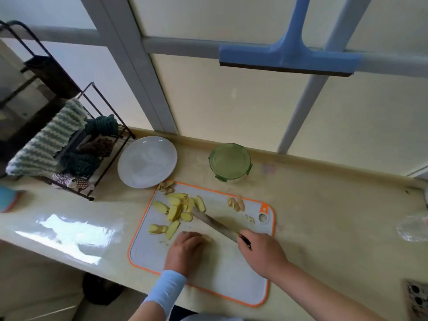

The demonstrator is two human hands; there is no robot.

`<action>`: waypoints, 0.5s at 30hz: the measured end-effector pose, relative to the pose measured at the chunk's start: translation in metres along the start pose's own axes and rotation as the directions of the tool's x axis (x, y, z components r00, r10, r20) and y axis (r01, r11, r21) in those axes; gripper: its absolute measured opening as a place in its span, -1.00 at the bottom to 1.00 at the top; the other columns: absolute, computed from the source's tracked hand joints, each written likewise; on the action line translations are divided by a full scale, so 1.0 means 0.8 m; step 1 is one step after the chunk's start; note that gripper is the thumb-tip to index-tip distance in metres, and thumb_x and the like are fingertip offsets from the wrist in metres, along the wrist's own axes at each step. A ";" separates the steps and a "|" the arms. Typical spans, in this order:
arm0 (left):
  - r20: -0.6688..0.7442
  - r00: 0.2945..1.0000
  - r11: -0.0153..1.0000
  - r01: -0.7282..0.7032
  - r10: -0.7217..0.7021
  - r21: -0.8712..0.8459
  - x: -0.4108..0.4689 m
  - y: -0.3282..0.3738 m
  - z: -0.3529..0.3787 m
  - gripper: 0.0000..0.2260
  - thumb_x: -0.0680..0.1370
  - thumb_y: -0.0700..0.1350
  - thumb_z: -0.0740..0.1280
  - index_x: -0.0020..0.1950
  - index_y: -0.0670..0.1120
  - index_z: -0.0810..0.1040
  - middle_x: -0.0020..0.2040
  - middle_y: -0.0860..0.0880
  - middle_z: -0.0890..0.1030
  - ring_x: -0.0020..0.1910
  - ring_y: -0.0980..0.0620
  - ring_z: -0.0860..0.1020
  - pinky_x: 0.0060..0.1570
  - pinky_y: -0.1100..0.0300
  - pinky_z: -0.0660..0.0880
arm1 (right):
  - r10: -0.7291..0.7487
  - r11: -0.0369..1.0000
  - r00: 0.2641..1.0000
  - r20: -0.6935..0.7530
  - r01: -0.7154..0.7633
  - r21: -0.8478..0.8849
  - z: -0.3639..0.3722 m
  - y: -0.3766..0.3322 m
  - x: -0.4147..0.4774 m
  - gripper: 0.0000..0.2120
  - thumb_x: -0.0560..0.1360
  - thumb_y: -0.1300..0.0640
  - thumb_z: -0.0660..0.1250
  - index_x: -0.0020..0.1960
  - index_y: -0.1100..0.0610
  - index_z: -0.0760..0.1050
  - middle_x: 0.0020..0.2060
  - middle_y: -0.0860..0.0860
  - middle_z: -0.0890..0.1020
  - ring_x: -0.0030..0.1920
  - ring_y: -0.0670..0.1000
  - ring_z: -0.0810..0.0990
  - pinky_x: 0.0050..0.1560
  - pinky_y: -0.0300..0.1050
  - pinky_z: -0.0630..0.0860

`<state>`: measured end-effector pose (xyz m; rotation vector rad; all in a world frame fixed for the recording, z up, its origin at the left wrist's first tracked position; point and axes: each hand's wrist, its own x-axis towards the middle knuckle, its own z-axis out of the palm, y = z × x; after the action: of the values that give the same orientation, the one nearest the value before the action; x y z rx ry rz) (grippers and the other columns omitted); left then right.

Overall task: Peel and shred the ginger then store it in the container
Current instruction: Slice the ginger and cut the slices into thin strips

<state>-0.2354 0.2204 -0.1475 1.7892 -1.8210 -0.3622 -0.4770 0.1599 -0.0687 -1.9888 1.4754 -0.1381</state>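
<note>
Head view: right grip (261,251) wraps the knife (215,224) handle, left grip (187,249) pins a small ginger piece (206,239) with curled fingers on the near cutting board (220,274), ginger slices (176,212) piled far-left, lidded container (230,162) beyond on the desk; if that small piece rolls, the blade could nick the left grip.

Hides nearly all of a ginger piece (206,239) under the left hand (185,249). Buries the handle of the knife (215,224) in the right hand (261,253). Cuts off a blue object (8,198) at the left edge and a blurred clear plastic thing (414,228) at the right. Cannot tell what the lidded container (230,162) holds.
</note>
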 end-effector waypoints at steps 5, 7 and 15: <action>-0.104 0.994 0.999 0.009 -0.013 -0.042 -0.026 0.005 0.004 -0.80 0.55 0.00 0.32 -0.09 -0.03 0.71 -0.07 0.02 0.62 -0.08 0.07 0.55 -0.08 0.27 0.51 | -0.084 0.990 0.996 0.024 0.086 -0.114 0.018 -0.006 -0.015 -0.80 0.60 -0.09 0.14 0.01 0.00 0.46 -0.17 0.02 0.64 -0.09 0.10 0.59 -0.23 -0.02 0.35; -0.143 0.990 0.999 -0.007 0.000 -0.043 -0.030 0.006 0.006 -0.74 0.62 0.04 0.25 -0.07 -0.02 0.70 -0.08 0.02 0.60 -0.08 0.08 0.51 -0.10 0.27 0.48 | -0.105 0.985 0.994 0.036 0.109 -0.137 0.022 -0.007 -0.016 -0.79 0.60 -0.09 0.14 0.10 -0.06 0.49 -0.12 -0.01 0.66 -0.05 0.07 0.60 -0.20 -0.04 0.38; -0.224 0.975 0.999 -0.016 0.006 -0.044 -0.039 0.011 0.019 -0.77 0.62 -0.06 0.27 -0.05 -0.09 0.71 -0.07 -0.02 0.62 -0.09 0.02 0.54 -0.10 0.23 0.49 | -0.183 0.959 0.977 0.107 0.201 -0.200 0.034 -0.011 -0.004 -0.65 0.63 -0.08 0.11 0.38 -0.16 0.42 0.02 -0.02 0.67 0.04 0.05 0.60 -0.08 -0.06 0.46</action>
<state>-0.2524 0.2487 -0.1607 1.7137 -1.6518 -0.1871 -0.4587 0.1762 -0.0838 -2.2777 1.2836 0.0238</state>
